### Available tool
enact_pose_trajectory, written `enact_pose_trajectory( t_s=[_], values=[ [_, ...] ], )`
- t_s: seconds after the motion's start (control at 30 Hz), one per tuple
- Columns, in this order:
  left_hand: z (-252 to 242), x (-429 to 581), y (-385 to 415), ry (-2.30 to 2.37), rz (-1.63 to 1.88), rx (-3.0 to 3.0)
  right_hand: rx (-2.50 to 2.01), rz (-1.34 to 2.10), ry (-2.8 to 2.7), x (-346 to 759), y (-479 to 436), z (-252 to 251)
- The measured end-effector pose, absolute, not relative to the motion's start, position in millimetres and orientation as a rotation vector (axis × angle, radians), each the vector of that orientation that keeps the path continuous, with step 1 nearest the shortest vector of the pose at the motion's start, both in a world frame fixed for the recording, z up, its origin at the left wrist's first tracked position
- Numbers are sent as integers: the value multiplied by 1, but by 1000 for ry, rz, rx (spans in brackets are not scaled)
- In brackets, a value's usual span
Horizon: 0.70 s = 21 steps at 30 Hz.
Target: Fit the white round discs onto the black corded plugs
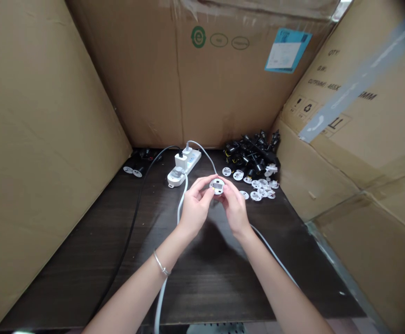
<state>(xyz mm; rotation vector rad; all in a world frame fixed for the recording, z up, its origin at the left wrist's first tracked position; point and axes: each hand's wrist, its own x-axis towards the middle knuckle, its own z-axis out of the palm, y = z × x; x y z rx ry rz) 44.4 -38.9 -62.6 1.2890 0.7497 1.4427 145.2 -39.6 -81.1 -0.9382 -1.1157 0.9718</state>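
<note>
Between my two hands, raised over the middle of the table, is a small round white plastic disc with a rectangular opening and small dark slots. My left hand pinches its left edge with thumb and fingers. On the opposite edge, my right hand grips it the same way. The disc's underside is hidden by my fingers. Just right of my hands lie several similar white discs, loose on the table. Behind them is a heap of black parts with yellow wires showing.
A white power strip with plugs stands behind my left hand. A black cable and a thick white cable run towards me over the dark table. Two black parts with white discs lie at back left. Cardboard walls enclose three sides.
</note>
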Motion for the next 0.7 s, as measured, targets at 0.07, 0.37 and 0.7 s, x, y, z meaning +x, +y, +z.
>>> enact_pose_trajectory(
  t_s=[0.07,0.37,0.7],
  values=[
    [-62,45,-39,761,1458,1308,-973,903,-1168,145,-42,-81],
    [-55,43,-43,778,1414,1355,-1053,707,-1257,147,-46,-82],
    [-54,46,-44,717,1391,1356,-1024,718,-1122,142,-48,-79]
  ],
)
